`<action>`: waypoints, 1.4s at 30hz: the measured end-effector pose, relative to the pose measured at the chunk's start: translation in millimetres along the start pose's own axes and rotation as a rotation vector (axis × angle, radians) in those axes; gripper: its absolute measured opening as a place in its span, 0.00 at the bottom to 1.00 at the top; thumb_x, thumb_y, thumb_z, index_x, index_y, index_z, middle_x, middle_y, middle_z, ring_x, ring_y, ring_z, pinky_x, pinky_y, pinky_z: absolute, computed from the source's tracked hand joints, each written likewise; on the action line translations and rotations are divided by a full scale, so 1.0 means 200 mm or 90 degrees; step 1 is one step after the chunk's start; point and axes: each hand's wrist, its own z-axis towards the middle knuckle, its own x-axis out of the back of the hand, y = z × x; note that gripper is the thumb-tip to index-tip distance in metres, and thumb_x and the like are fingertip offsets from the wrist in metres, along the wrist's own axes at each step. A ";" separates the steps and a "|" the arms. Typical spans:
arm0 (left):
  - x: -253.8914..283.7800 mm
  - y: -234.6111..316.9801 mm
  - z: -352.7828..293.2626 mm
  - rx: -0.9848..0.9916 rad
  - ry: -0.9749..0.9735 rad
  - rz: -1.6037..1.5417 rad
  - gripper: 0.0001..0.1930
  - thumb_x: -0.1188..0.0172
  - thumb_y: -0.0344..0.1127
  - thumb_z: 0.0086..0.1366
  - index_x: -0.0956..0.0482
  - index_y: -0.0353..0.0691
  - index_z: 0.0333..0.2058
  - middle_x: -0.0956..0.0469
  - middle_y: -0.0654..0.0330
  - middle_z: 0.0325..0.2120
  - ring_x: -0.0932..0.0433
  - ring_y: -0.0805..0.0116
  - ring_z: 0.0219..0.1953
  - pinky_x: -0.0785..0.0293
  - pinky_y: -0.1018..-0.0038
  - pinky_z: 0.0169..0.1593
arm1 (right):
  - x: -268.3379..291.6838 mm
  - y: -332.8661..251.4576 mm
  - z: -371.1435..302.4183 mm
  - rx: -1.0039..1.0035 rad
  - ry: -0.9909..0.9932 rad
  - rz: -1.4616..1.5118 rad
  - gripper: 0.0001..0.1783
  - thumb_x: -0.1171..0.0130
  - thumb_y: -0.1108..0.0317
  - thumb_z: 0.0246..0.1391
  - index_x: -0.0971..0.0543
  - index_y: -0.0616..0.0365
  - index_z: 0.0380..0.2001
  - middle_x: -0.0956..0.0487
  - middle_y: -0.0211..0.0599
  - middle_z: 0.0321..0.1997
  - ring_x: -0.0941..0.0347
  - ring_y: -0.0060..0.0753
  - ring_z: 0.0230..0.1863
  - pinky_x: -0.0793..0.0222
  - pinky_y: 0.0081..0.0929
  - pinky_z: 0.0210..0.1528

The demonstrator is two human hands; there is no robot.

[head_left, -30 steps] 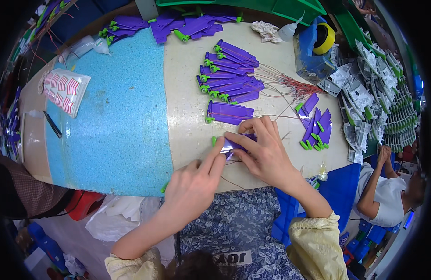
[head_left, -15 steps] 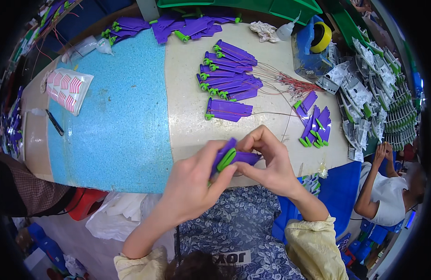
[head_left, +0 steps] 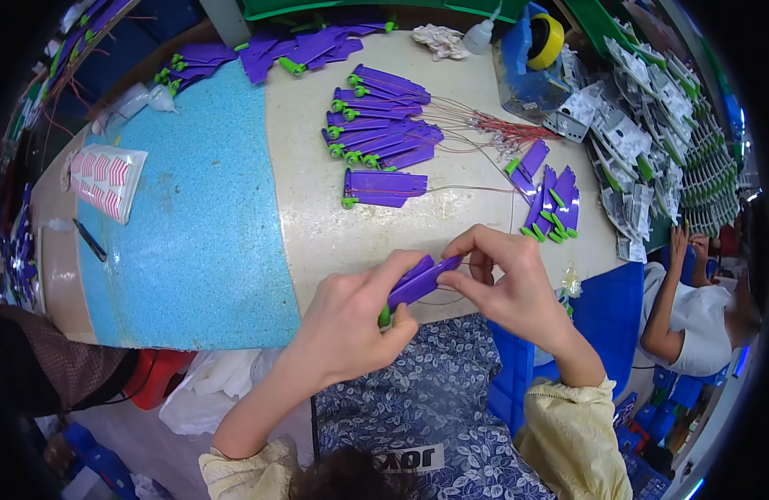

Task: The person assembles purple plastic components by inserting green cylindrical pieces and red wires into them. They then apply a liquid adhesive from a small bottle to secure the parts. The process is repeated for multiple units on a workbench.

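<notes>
Over the table's front edge, my left hand [head_left: 351,321] grips a purple plastic part [head_left: 419,283] with a green end [head_left: 384,315] showing below the fingers. My right hand [head_left: 518,279] is closed in a pinch at the part's other end. A thin wire shows by those fingertips; whether they also pinch it I cannot tell. Beyond my hands lies a single purple part with a green end [head_left: 386,187], its wire running right. Farther back several like it are stacked in a row [head_left: 384,125], their wires gathered into a reddish bundle [head_left: 518,132].
Loose purple pieces with green tips [head_left: 551,200] lie at the right, beside heaped grey-and-green parts [head_left: 638,142]. A blue tape dispenser [head_left: 530,79], crumpled cloth [head_left: 441,42] and squeeze bottle [head_left: 479,37] stand behind. Left are a blue mat [head_left: 192,225], black tweezers [head_left: 91,240] and a pink-patterned packet [head_left: 109,182]. A co-worker [head_left: 693,321] sits right.
The purple part has turned in my hands, so its green end now faces down toward my left palm. My right hand has shifted slightly right. The whole view has shifted a little.
</notes>
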 end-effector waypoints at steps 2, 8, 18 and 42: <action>0.00 0.01 0.04 -0.018 -0.035 0.030 0.13 0.38 0.31 0.67 0.23 0.37 0.49 0.19 0.49 0.26 0.19 0.55 0.23 0.24 0.65 0.29 | -0.01 -0.04 0.00 0.056 0.023 -0.020 0.11 0.30 0.76 0.48 0.18 0.63 0.37 0.20 0.38 0.26 0.27 0.32 0.21 0.35 0.28 0.24; 0.08 0.00 0.06 0.309 -0.106 -0.454 0.12 0.41 0.36 0.74 0.21 0.30 0.43 0.16 0.55 0.28 0.22 0.75 0.21 0.27 0.78 0.26 | 0.12 0.07 -0.02 0.094 0.242 -0.070 0.06 0.28 0.76 0.48 0.15 0.62 0.31 0.27 0.32 0.23 0.36 0.24 0.21 0.43 0.24 0.24; 0.12 -0.02 0.07 0.411 -0.030 -0.373 0.13 0.39 0.40 0.72 0.19 0.34 0.43 0.17 0.57 0.26 0.23 0.73 0.18 0.30 0.75 0.23 | 0.03 -0.02 0.00 0.184 0.020 0.080 0.05 0.27 0.72 0.50 0.14 0.61 0.30 0.27 0.36 0.23 0.31 0.33 0.24 0.36 0.32 0.29; 0.02 0.07 -0.23 -0.058 -0.154 0.341 0.14 0.29 0.34 0.59 0.20 0.38 0.41 0.17 0.58 0.37 0.17 0.62 0.28 0.23 0.68 0.28 | 0.03 0.22 0.14 0.419 0.076 -0.090 0.12 0.31 0.76 0.45 0.16 0.58 0.36 0.14 0.37 0.41 0.23 0.37 0.35 0.31 0.36 0.46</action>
